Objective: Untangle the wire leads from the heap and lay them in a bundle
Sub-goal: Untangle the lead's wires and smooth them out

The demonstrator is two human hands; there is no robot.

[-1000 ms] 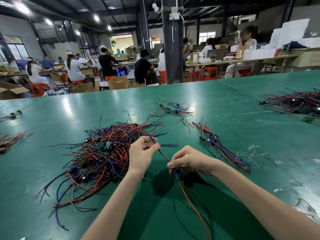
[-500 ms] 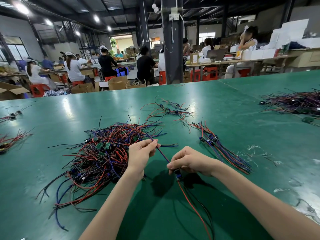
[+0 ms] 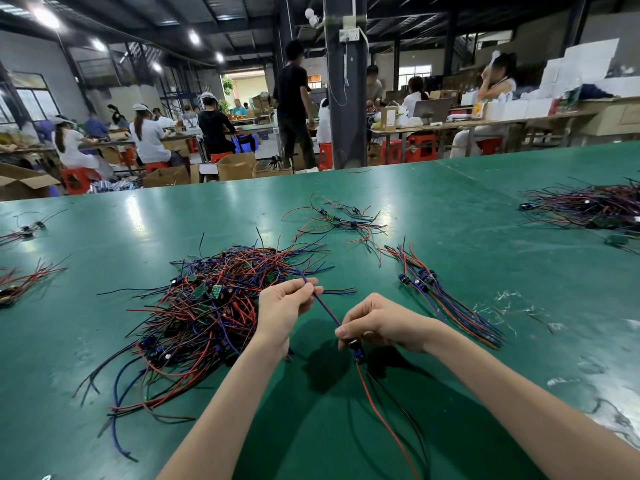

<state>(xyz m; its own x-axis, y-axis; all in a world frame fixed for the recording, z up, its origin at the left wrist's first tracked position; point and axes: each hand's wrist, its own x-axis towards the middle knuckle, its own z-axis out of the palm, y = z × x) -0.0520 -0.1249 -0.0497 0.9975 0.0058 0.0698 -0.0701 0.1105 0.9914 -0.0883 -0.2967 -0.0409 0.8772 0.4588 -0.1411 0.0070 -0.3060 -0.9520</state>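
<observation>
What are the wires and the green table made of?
Wire lead: smooth coloured plastic coat, probably; it droops limply. Any metal inside is hidden. Table: likely a glossy green rubber or vinyl mat; bright glare streaks show on it.

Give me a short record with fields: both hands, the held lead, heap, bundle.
left hand: pinches the wire lead at its blue end
right hand: pinches it at the small black part
wire lead: straight between the hands, red and black tails hanging
heap: tangled, left of the hands
bundle: laid roughly parallel, right of the hands
</observation>
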